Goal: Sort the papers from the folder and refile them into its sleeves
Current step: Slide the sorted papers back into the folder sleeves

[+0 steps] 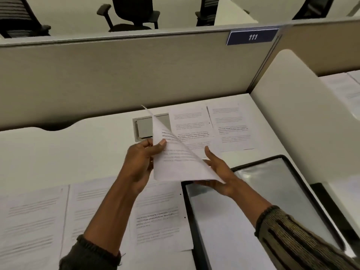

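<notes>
Left of the left hand (139, 166), the desk (68, 149) is bare up to its notched rear edge at the partition (126, 75). Below the left forearm, three printed sheets lie flat side by side: the outer sheet (33, 217), the middle sheet (87, 201) and the punched sheet (157, 221), whose right edge meets the folder's left rim.

The left hand pinches the held sheet (175, 162) at its left edge, thumb on the printed face and fingers behind. The sheet is lifted clear of the desk and curled, with its top corner pointing away. Just beyond the left hand, a cable hatch (146, 126) is set flush in the desk.

The right hand (218, 172) supports the sheet's lower right corner from beneath, fingers extended and thumb spread wide. Beyond it, two more sheets (191, 123) (231, 127) lie flat next to each other. The second reaches close to the side divider (292, 123), which bounds the desk to the right of the right hand.

The folder (272, 182) lies open under the right hand and wrist. A white page (224, 221) shows through its nearer sleeve. The far sleeve reflects light, so its contents cannot be determined.
</notes>
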`<state>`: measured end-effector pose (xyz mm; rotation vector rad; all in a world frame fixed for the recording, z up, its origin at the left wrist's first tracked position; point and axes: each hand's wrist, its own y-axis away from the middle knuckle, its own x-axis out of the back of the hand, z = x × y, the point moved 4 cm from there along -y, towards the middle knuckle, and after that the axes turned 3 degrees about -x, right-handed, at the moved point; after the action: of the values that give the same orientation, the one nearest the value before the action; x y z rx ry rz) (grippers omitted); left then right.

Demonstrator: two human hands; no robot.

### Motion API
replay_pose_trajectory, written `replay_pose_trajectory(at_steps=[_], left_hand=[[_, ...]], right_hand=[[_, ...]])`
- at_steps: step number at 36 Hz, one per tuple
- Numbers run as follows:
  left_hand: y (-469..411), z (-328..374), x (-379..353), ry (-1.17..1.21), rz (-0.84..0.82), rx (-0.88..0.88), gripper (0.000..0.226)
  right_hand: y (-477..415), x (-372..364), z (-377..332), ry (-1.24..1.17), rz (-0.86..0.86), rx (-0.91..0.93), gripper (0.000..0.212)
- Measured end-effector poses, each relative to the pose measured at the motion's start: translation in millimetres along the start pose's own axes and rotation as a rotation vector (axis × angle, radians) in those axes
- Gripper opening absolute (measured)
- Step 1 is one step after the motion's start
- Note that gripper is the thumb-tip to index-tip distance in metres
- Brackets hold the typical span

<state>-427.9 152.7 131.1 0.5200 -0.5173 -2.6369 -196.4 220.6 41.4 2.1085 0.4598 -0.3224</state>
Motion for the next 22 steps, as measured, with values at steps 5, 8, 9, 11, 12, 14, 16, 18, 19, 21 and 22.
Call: replay_pose_trajectory(at_steps=[5, 8, 9, 11, 12, 14, 16, 18, 19, 21, 22], left_hand=[[45.1, -43.0, -33.3, -0.135, -0.098, 0.054, 0.047], [70.2, -74.8, -54.6, -0.189, -0.141, 0.092, 0.038], [78.8, -85.5, -62.2, -0.207, -0.156, 0.100, 0.034], [95.1, -106.6, -78.1, -0.248, -0.172, 0.118, 0.028], [102.2, -116.9, -85.9, -0.276, -0.177, 0.126, 0.030], [117.3, -137.3, -102.7, -0.322, -0.184, 0.152, 0.038], [132.2, -156.5, -120.2, -0.348, -0.179, 0.173, 0.038], [143.3, -174.7, -135.4, -0.391, -0.125, 0.170, 0.036], [146.5, -185.1, -141.7, -0.405, -0.073, 0.169, 0.037], [149.7, -206.4, -152.8, -0.370, 0.031, 0.178, 0.046], [151.1, -215.6, -158.8, -0.337, 0.074, 0.190, 0.050]], right_hand=[[41.2, 47.6, 21.5, -0.135, -0.118, 0.007, 0.064], [61.1, 79.8, 31.1, -0.134, -0.193, 0.043, 0.051], [66.5, 93.4, 32.0, -0.077, -0.173, 0.085, 0.048], [80.1, 123.3, 33.6, 0.085, -0.057, 0.181, 0.045], [88.7, 137.1, 34.5, 0.153, 0.001, 0.208, 0.045], [107.4, 161.7, 37.5, 0.267, 0.057, 0.233, 0.047], [127.2, 184.8, 40.5, 0.351, 0.069, 0.244, 0.046], [145.0, 205.5, 43.0, 0.398, 0.074, 0.246, 0.044], [151.9, 216.0, 44.6, 0.414, 0.071, 0.243, 0.044], [163.5, 235.8, 46.4, 0.434, 0.074, 0.237, 0.044], [167.7, 245.1, 47.1, 0.440, 0.078, 0.234, 0.044]])
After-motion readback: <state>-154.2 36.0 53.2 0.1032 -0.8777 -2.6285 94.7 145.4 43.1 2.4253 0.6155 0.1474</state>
